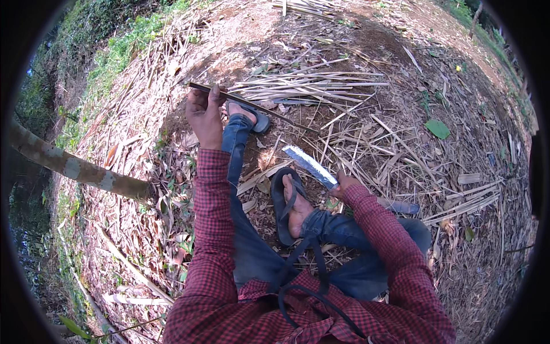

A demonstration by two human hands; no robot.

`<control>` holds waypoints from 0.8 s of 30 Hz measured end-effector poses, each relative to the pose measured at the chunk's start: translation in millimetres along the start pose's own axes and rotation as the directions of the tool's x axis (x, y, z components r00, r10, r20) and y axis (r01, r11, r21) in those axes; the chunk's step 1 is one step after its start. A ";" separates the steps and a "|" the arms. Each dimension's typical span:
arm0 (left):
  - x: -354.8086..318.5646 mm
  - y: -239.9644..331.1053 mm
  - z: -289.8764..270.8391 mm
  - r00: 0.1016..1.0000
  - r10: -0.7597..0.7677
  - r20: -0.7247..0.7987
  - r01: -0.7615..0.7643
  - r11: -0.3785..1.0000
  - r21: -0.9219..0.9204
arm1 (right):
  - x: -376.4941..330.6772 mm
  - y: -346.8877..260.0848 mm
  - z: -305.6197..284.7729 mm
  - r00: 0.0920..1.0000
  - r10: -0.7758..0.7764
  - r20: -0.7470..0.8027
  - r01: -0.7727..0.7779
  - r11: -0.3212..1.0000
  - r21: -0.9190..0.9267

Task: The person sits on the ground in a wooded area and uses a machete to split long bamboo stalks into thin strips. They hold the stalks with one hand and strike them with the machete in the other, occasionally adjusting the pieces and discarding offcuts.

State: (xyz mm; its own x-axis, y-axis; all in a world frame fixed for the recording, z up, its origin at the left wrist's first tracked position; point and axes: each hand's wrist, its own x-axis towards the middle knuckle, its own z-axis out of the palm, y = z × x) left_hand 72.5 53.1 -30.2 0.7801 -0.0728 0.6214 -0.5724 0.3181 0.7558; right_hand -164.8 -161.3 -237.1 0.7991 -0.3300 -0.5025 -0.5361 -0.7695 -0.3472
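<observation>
My left hand [207, 114] is raised at the upper left, thumb and fingers closed on one end of a thin dark strip [275, 113]. The strip slants down to the right, its far end over the litter. Low at centre right, my right hand [345, 186] grips a machete [311, 165], its broad bright blade pointing up and left toward the strip, apart from it. Behind my right wrist a grey-blue flat piece [399, 205] shows; the sleeve partly covers it, and I cannot tell whether it joins the machete. My sandalled foot [295, 209] rests just left of the blade.
A pile of pale split strips [309, 86] lies beyond my feet. More loose strips [467, 202] are scattered at the right. A slanting tree trunk [97, 175] reaches in from the left. Dry leaves cover the ground, with a green leaf [437, 129] at the right.
</observation>
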 end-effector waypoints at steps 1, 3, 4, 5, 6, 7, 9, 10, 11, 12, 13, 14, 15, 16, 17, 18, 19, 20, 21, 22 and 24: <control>-1.5 0.6 0.2 1.000 -0.002 -0.025 0.002 1.000 0.004 | -0.2 0.3 0.7 1.000 0.006 -0.011 -0.006 1.000 0.016; -2.3 3.8 -3.2 0.997 0.000 -0.078 0.001 1.000 0.019 | -1.4 -7.9 0.9 0.998 0.062 0.005 -0.063 0.998 0.012; -1.3 -2.0 -7.2 0.995 0.029 -0.096 -0.025 0.999 0.036 | -7.0 -13.2 0.4 0.998 0.060 -0.033 -0.059 0.998 0.026; -0.4 -5.0 -8.0 0.994 0.048 -0.101 -0.044 0.998 0.049 | -10.4 -15.2 0.3 0.996 0.059 -0.072 -0.057 0.998 0.040; -1.1 -10.1 -2.5 0.993 0.060 -0.103 -0.056 0.997 0.047 | -3.7 -0.8 6.7 0.976 0.128 -0.177 -0.116 0.990 0.076; -2.5 -12.2 -1.5 0.991 0.076 -0.108 -0.069 0.996 0.061 | -3.1 6.9 1.5 0.983 0.121 -0.139 -0.107 0.989 0.103; -4.9 -18.4 -0.4 0.993 0.066 -0.094 -0.062 0.997 0.040 | -1.5 21.2 -19.9 0.992 0.111 -0.066 -0.099 0.982 0.162; -3.4 -23.0 -9.1 0.994 0.067 -0.083 -0.063 0.997 0.049 | -14.2 16.1 -41.1 0.997 0.070 -0.024 -0.067 0.992 0.107; -2.3 -26.3 -15.7 0.994 0.071 -0.078 -0.067 0.996 0.058 | -32.8 12.0 -60.3 0.998 0.057 0.038 -0.063 0.982 0.176; -4.0 -26.6 -17.4 0.992 0.076 -0.105 -0.063 0.990 0.123 | -51.6 10.8 -78.1 0.994 0.045 0.103 -0.069 0.968 0.243; -4.9 -27.3 -15.7 0.983 0.095 -0.160 -0.077 0.991 0.113 | -62.6 14.4 -89.7 0.987 0.033 0.159 -0.081 0.948 0.307; -5.6 -28.2 -15.0 0.970 0.114 -0.216 -0.092 0.990 0.107 | -64.4 20.8 -94.0 0.992 0.003 0.126 -0.048 0.932 0.358; -8.5 -26.0 -12.7 0.957 0.124 -0.261 -0.099 0.989 0.106 | -67.3 28.1 -91.8 0.995 -0.022 0.099 -0.021 0.909 0.416; -11.6 -24.1 -8.5 0.947 0.137 -0.292 -0.121 0.990 0.071 | -68.4 32.0 -88.8 0.996 -0.048 0.071 0.009 0.881 0.472; -14.8 -22.7 -2.9 0.943 0.082 -0.323 -0.107 0.993 -0.059 | -64.9 27.9 -83.1 0.999 -0.023 0.026 0.008 0.876 0.482; -16.5 -22.5 5.4 0.939 0.022 -0.344 -0.094 0.977 -0.194 | -60.2 17.4 -76.3 1.000 0.008 -0.024 0.005 0.870 0.493; -14.9 -22.3 14.1 0.933 -0.033 -0.359 -0.093 0.939 -0.330 | -54.1 8.5 -71.7 0.996 0.036 -0.085 0.011 0.865 0.501; -13.8 -23.0 20.2 0.929 -0.067 -0.365 -0.083 0.922 -0.379 | -40.3 7.4 -51.7 0.971 0.043 -0.236 0.084 0.860 0.504; -15.6 -24.0 22.5 0.933 -0.073 -0.351 -0.070 0.924 -0.377 | -34.6 -4.3 -43.9 0.968 0.047 -0.247 0.087 0.859 0.504; -17.7 -25.0 23.7 0.938 -0.076 -0.338 -0.060 0.925 -0.376 | -31.8 -23.8 -43.7 0.964 0.050 -0.261 0.092 0.859 0.503; -17.1 -26.8 26.7 0.933 -0.073 -0.352 -0.056 0.937 -0.344 | -40.3 -62.7 -54.0 0.949 -0.007 -0.316 0.154 0.883 0.443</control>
State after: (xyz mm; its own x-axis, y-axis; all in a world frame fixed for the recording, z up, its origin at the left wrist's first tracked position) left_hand 67.8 20.6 -55.6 0.8588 0.2419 0.4517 -0.4935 0.6277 0.6020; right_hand -148.7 -129.3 -152.3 0.8478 -0.4806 -0.2241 -0.4709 -0.4879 -0.7350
